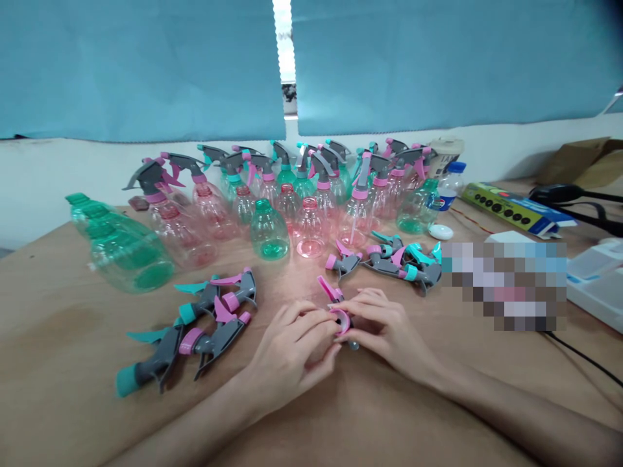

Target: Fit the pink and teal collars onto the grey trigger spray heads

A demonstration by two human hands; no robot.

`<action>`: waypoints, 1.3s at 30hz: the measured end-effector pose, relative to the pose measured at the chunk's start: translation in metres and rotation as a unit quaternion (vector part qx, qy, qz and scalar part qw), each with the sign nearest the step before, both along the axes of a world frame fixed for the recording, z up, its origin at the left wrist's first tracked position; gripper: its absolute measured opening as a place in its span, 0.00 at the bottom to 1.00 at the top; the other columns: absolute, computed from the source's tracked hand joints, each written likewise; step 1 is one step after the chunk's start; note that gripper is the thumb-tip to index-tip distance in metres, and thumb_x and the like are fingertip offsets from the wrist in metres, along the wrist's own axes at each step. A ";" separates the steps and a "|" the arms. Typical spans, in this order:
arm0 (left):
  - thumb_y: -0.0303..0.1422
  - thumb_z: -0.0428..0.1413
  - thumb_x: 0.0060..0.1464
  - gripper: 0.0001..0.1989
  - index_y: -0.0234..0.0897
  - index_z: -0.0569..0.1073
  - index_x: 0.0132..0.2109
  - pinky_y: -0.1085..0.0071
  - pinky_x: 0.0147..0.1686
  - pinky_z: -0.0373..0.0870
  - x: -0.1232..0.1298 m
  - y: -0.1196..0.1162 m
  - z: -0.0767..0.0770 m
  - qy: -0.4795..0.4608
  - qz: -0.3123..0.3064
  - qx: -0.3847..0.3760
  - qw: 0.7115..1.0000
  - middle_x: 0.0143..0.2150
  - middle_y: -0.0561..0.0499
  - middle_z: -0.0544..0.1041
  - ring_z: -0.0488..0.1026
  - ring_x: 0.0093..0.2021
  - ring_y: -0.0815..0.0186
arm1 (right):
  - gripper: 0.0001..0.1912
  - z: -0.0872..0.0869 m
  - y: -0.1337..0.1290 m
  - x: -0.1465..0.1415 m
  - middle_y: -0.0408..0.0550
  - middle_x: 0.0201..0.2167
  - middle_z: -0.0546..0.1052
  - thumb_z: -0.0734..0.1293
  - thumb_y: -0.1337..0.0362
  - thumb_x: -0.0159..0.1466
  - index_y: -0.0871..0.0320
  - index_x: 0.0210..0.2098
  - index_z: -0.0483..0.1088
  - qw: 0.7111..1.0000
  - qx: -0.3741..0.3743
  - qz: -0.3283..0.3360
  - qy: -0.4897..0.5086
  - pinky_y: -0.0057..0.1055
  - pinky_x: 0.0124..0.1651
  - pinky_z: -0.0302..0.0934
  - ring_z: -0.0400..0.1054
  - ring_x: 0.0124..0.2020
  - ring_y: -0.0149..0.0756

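Both hands meet at the middle of the wooden table [219, 434] around one pink-and-grey spray head [342, 320]. Its pink collar faces up toward me, and its pink trigger points to the back left. My left hand [296, 344] has its fingertips at the collar's left rim. On the right side, my right hand [389, 327] pinches the spray head between thumb and fingers. Loose spray heads [214, 340] with pink or teal collars lie left of my hands. More loose spray heads [389, 259] are piled behind and to the right.
Pink and green bottles stand behind, several with spray heads fitted; an open green bottle [270, 230] is among them. Green bottles [126, 253] lean at the left. At the right are a water bottle [450, 185], a yellow-green box [511, 207] and a clear plastic case [598, 279].
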State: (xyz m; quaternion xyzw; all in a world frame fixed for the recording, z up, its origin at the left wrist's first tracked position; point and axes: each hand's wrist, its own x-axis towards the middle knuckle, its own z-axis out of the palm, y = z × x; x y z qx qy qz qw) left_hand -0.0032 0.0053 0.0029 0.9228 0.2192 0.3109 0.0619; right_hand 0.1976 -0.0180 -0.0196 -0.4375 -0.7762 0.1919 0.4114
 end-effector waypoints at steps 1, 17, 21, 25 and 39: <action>0.27 0.55 0.54 0.12 0.38 0.70 0.46 0.66 0.42 0.66 0.000 0.000 0.000 0.003 0.001 0.006 1.000 0.42 0.51 0.78 0.70 0.43 0.63 | 0.15 0.000 0.000 0.000 0.44 0.37 0.79 0.67 0.58 0.62 0.51 0.48 0.72 1.000 0.004 0.002 -0.005 0.43 0.53 0.57 0.69 0.40 0.37; 0.31 0.56 0.53 0.06 0.42 0.75 0.39 0.63 0.42 0.61 -0.006 0.006 0.002 0.001 0.055 0.091 0.994 0.45 0.48 0.76 0.69 0.43 0.60 | 0.17 0.002 -0.001 -0.001 0.44 0.35 0.78 0.67 0.57 0.61 0.48 0.50 0.71 1.000 -0.003 0.000 -0.007 0.43 0.54 0.56 0.69 0.38 0.37; 0.32 0.55 0.54 0.10 0.42 0.73 0.44 0.61 0.43 0.63 -0.007 0.006 -0.001 -0.004 0.061 0.061 0.996 0.47 0.46 0.73 0.68 0.45 0.58 | 0.15 0.002 0.000 0.000 0.43 0.35 0.78 0.67 0.58 0.62 0.48 0.49 0.72 1.000 -0.004 -0.006 -0.007 0.41 0.53 0.58 0.69 0.41 0.37; 0.31 0.54 0.55 0.15 0.41 0.70 0.50 0.59 0.48 0.66 -0.004 0.004 -0.005 -0.021 0.021 -0.044 0.999 0.50 0.44 0.68 0.65 0.51 0.57 | 0.13 0.002 0.000 0.001 0.44 0.35 0.78 0.67 0.58 0.62 0.50 0.46 0.73 1.000 -0.012 -0.006 -0.001 0.41 0.52 0.58 0.68 0.42 0.38; 0.27 0.54 0.55 0.08 0.39 0.74 0.42 0.64 0.44 0.70 -0.003 0.003 -0.001 -0.037 0.015 -0.067 0.997 0.46 0.45 0.70 0.67 0.48 0.60 | 0.16 0.002 -0.001 0.001 0.43 0.36 0.78 0.68 0.59 0.61 0.48 0.48 0.72 1.000 -0.001 -0.011 -0.007 0.42 0.53 0.56 0.68 0.41 0.37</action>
